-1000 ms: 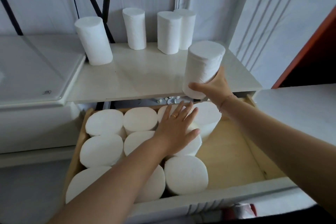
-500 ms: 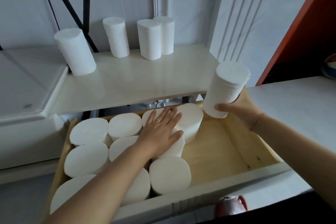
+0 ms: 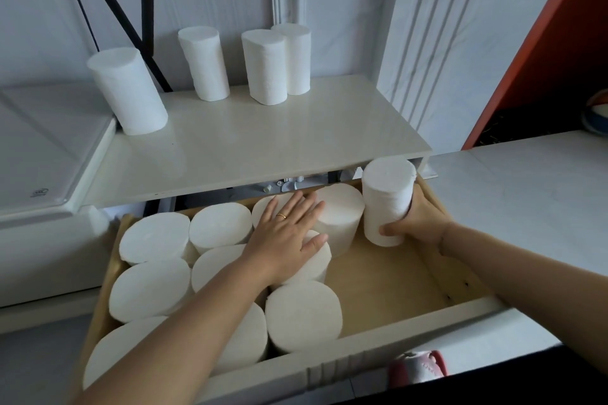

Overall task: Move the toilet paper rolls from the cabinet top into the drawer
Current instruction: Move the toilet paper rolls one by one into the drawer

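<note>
Step in hand: set the roll (image 3: pixel 388 200) upright in the back right corner of the drawer (image 3: pixel 388 276). To do it well: lower it straight, bottom flat on the wood, then slide it left until it touches the packed rolls (image 3: pixel 302 316), so no space is lost. Do not squeeze hard, as soft paper prob. dents. I cannot tell if the bottom already touches the drawer floor.

R hand (image 3: pixel 418 223) is at the drawer's right wall, wrist low. Its grip is wrapped round the roll's lower half, thumb in front. L hand (image 3: pixel 289 233) lies flat on the packed rolls at the drawer's middle, fingers straight, holding nothing, prob. to steady them.

Four rolls (image 3: pixel 128 92) stand on the cabinet top (image 3: pixel 263 141), above and behind the drawer.
</note>
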Available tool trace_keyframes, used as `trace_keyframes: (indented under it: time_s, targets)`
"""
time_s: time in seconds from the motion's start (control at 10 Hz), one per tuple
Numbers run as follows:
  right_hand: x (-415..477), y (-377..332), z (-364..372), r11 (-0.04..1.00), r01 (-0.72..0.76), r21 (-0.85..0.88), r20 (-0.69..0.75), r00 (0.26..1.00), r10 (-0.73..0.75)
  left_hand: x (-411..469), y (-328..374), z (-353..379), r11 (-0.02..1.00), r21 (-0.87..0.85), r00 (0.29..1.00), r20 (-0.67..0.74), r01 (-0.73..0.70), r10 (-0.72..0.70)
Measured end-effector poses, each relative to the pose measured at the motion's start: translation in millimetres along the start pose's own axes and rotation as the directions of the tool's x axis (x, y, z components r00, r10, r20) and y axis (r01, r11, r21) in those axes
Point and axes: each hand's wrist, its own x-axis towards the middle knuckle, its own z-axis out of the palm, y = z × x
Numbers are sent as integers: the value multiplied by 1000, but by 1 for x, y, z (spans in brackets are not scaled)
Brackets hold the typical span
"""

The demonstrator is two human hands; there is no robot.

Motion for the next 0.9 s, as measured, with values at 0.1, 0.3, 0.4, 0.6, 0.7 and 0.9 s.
trace_keyframes:
  time_s: [0.1,0.3,0.4,0.6,0.7,0.9]
  targets:
    - [2,7,5,999,-41,1,64,997,41,0,0,-1,1000,-1,1000,2,-1,1]
    - [5,15,10,995,-95,-18,98,991,96,0,0,-1,1000,-3,1000,9,5,-5]
    - [6,15,9,996,-90,-26,68,994,91,0,1,-1,1000,-1,1000,11,7,-7]
    - [8,11,4,999,-27,-21,69,997,29,0,1,-2,1000,-5,1000,13,7,-7]
    - [9,9,0,999,-24,-33,81,996,27,0,1,-1,1000,-6,1000,14,7,-7]
    - [10,10,-5,996,-80,-51,112,990,85,0,1,-1,1000,-1,1000,7,7,-7]
